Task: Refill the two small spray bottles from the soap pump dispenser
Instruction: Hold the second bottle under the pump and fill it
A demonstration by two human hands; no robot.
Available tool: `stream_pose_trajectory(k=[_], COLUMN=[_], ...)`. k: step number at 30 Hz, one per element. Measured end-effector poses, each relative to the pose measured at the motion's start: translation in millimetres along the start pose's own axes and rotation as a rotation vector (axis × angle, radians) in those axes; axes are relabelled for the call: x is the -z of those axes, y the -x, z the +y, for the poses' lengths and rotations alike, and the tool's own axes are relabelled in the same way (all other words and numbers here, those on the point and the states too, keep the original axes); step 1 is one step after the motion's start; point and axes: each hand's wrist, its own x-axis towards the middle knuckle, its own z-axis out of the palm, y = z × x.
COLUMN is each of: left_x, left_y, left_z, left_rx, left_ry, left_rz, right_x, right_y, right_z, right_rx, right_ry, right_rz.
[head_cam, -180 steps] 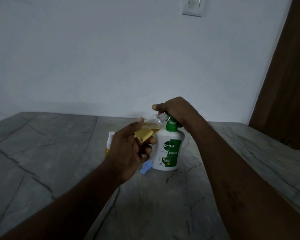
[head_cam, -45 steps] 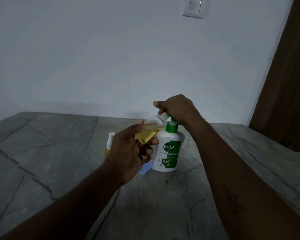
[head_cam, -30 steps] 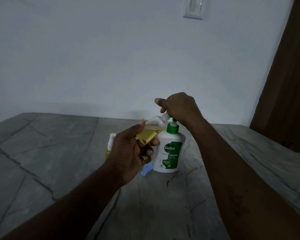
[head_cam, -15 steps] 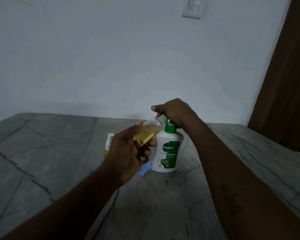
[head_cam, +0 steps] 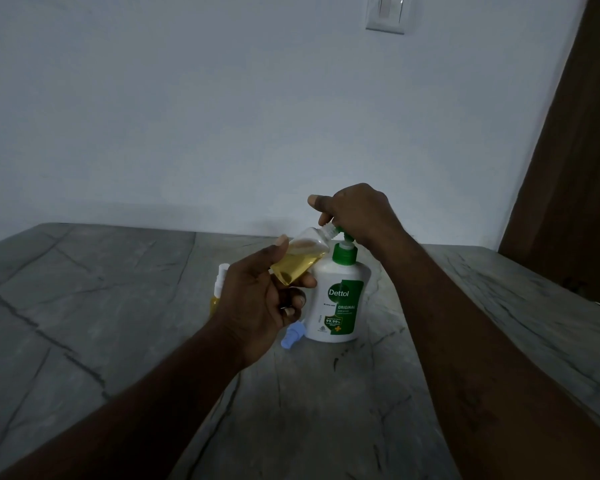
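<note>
Left of the dispenser [head_cam: 340, 303], the other bottle [head_cam: 221, 284] stands half hidden behind your left hand [head_cam: 257, 306], whose fingers grasp the open bottle [head_cam: 300, 259] just left of the pump. Its long axis tilts, with the neck pointing up and right at the nozzle. Seat the neck against the nozzle and pump slowly. Your right hand [head_cam: 355, 211] curls over the pump head.

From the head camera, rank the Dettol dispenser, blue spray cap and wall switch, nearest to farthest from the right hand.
1. Dettol dispenser, directly under the right hand, which holds its pump.
2. Blue spray cap, on the table beside the dispenser's base.
3. Wall switch, high on the wall.
</note>
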Motion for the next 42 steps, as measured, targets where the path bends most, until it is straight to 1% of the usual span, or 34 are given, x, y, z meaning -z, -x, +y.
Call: stream_pose_trajectory(k=[9, 16, 29, 42], left_x=[-2.6, -4.1, -3.1, 0.7], left_y=[1.7, 1.4, 0.5, 1.1], left_z=[0.8, -2.6, -5.3, -7.6], left_rx=[0.014, -0.004, -0.013, -0.017], left_ry=[-0.005, -0.04, -0.021, -0.029], left_rz=[0.005, 0.039, 0.008, -0.004], right_x=[2.3, 1.8, 1.4, -1.1], right_y=[3.9, 4.3, 3.1, 4.0], right_z=[-0.5, -1.8, -1.5, -0.3], right_rx=[-0.017, -0.027, -0.044, -0.081], right_ry=[-0.088, -0.068, -0.071, -0.078], right_rz=[-0.017, -0.034, -0.031, -0.07])
